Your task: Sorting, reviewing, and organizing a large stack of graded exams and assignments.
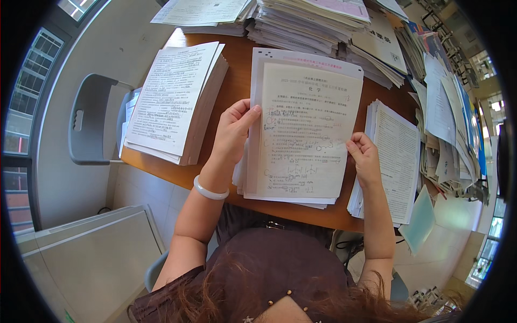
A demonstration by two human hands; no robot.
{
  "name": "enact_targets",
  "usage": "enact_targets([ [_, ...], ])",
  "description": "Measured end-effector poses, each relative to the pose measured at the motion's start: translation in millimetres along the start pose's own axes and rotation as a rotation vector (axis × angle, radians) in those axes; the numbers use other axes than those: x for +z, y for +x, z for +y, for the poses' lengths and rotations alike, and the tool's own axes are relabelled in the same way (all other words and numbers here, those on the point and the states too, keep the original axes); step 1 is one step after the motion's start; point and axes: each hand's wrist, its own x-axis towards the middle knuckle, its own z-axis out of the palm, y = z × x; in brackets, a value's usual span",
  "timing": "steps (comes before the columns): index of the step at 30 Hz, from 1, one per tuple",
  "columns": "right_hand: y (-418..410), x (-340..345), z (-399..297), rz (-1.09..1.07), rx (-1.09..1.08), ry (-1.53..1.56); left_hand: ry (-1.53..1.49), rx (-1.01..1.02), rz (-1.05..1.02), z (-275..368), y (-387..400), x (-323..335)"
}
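Note:
Both hands grip a printed exam paper [303, 133] with handwritten marks, upright in front of me. My left hand [238, 125] pinches its left edge between thumb and fingers. On the opposite side, lower down, my right hand [363, 155] pinches the right edge. A larger white sheet [262, 55] with pink print shows behind the paper's top and left side. More sheets peek out below the paper, partly hidden by it. A thick paper stack [173, 101] lies left of my left hand; another printed stack [391, 161] lies beside and partly behind my right hand.
Tall piles of papers [299, 28] line the back of the wooden desk [242, 76]. Upright papers and booklets [448, 109] crowd the right side, with a pale green sheet [418, 220] jutting past the edge. A grey chair [95, 121] stands at the left, near a white panel [93, 250].

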Motion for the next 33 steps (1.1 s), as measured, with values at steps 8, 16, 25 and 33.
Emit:
enact_targets([
  [8,-1.3,4.7,0.3,-0.021,-0.005,0.033,0.195,0.236,0.199,-11.5,0.3,10.0],
  [16,2.6,1.7,13.1,-0.006,-0.067,-0.045,1.306,0.795,0.273,8.6,-20.8,25.0],
  [25,3.0,-2.7,-5.6,0.128,-0.343,-0.206,0.945,1.112,-0.112,0.7,-45.9,48.9],
  [33,4.7,-8.5,-24.0,-0.104,-0.34,-0.19,0.878,1.12,-0.287,-1.1,-66.1,66.5],
])
